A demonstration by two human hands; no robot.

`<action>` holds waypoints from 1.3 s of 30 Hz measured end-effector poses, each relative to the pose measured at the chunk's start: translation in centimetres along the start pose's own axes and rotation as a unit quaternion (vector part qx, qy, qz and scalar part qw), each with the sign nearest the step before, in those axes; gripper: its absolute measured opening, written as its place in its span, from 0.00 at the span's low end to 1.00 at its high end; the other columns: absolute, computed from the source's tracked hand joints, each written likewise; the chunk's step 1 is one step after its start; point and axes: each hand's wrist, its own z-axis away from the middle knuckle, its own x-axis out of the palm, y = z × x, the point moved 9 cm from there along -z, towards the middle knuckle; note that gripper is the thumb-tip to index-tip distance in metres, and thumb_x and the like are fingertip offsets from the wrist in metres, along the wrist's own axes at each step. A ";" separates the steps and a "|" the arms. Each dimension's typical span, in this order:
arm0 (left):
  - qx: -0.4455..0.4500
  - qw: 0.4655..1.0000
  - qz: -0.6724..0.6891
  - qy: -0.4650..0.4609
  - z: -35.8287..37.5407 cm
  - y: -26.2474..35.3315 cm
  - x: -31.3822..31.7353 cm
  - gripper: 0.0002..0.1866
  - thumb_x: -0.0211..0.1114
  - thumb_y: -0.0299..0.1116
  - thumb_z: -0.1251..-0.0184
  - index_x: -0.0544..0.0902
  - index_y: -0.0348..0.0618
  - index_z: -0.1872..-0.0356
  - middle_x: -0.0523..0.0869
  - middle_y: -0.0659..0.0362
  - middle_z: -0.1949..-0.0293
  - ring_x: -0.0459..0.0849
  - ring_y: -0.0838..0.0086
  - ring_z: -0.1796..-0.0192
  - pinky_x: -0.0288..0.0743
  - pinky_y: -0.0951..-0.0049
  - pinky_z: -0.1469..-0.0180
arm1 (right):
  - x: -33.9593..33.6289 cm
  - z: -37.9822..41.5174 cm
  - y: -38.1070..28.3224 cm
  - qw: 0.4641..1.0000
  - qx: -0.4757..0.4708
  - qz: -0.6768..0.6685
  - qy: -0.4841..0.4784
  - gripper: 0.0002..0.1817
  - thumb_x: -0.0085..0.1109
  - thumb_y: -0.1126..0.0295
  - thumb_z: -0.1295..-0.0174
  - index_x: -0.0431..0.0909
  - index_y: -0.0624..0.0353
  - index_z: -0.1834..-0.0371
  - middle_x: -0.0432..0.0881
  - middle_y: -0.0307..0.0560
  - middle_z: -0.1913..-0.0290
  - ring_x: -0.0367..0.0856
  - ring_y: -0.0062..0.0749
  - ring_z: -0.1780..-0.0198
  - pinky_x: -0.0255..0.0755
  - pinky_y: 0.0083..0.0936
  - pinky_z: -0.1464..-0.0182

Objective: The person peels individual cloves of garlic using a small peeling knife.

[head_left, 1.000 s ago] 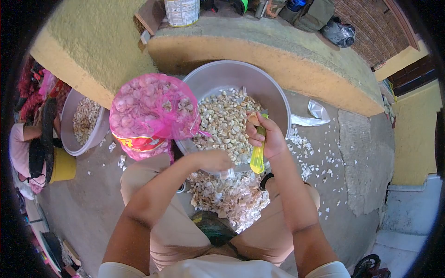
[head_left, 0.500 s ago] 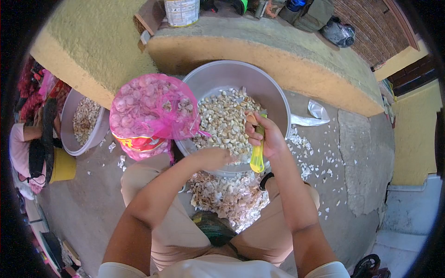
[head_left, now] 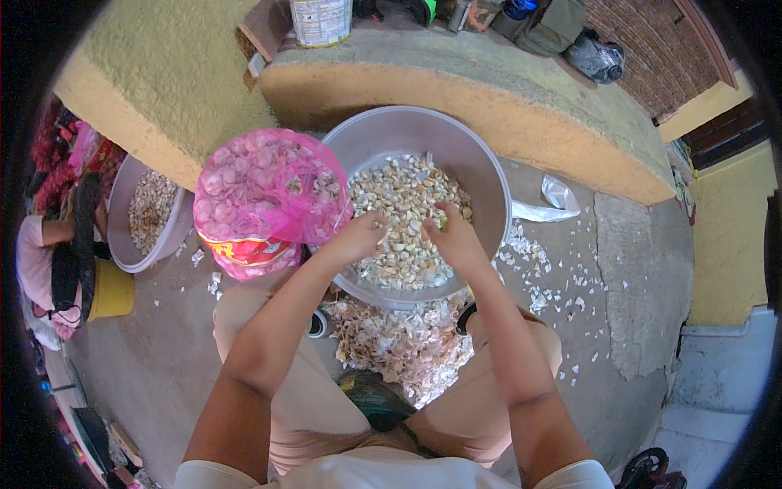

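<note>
A big grey plastic tub [head_left: 481, 155] holds many loose garlic cloves [head_left: 399, 191]. Over its left near side is my left hand [head_left: 362, 236], fingers curled; whatever may be in them is hidden. My right hand [head_left: 456, 243] hovers over the right part of the cloves, closed around a yellow-handled tool [head_left: 442, 221] of which only a small bit shows. To the left, a pink mesh bag [head_left: 269, 196] full of garlic bulbs leans by the tub's rim. Between my legs lies a heap of papery garlic skins [head_left: 403, 346].
Another person in a pink sleeve [head_left: 32, 236] sits at far left near a second tub [head_left: 134, 265] of cloves and a yellow bucket [head_left: 112, 289]. A concrete ledge [head_left: 464, 94] runs behind, bearing a white pail [head_left: 320, 20]. Skin scraps [head_left: 533, 273] litter the floor right.
My hands have moved apart from the near middle; the left rose slightly. My right hand has turned and lowered toward the cloves, so the yellow handle is now mostly out of sight.
</note>
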 end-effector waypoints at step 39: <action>-0.091 0.832 -0.493 0.238 -18.4 -11.1 -17.0 0.16 0.47 0.34 0.43 0.76 0.40 0.57 0.78 0.47 0.58 0.77 0.58 0.54 0.71 0.60 0.54 | 4.1 1.6 -3.0 0.960 -0.081 0.162 -0.215 0.20 0.45 0.59 0.44 0.68 0.65 0.58 0.77 0.60 0.69 0.76 0.52 0.63 0.69 0.43 0.60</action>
